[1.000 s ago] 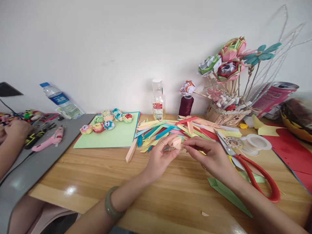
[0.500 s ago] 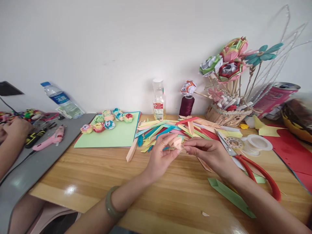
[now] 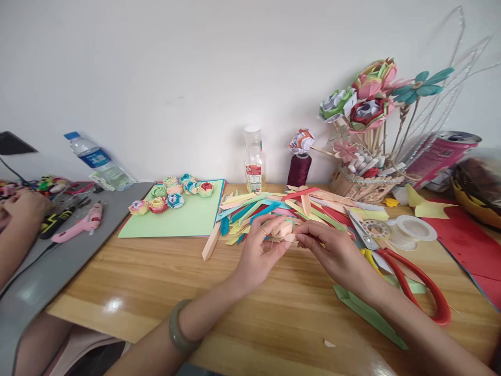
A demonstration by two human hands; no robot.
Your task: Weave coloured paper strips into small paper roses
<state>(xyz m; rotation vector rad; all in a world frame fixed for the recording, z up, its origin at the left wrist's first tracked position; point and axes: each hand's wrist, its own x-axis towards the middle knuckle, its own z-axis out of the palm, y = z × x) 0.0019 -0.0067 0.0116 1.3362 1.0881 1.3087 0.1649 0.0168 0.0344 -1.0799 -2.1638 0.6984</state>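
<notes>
A small peach paper flower is held up over the wooden table, in front of a heap of coloured folded paper strips. My left hand is closed round its left side, with a ring on one finger. My right hand pinches at the flower's right edge, thumb against fingertips. A thin thread seems to run by the flower, but its ends are hidden by my fingers. Red-handled scissors lie beside my right forearm, with a green folded strip below them.
Several finished paper flowers sit on a green paper sheet. Behind stand a glass bottle, a purple thread spool and a basket of flowers. At left, another person's hand is near a pink glue gun.
My right hand has shifted slightly, its fingers still at the flower's edge. The flower has turned a little in my left hand. Everything else stays put.
</notes>
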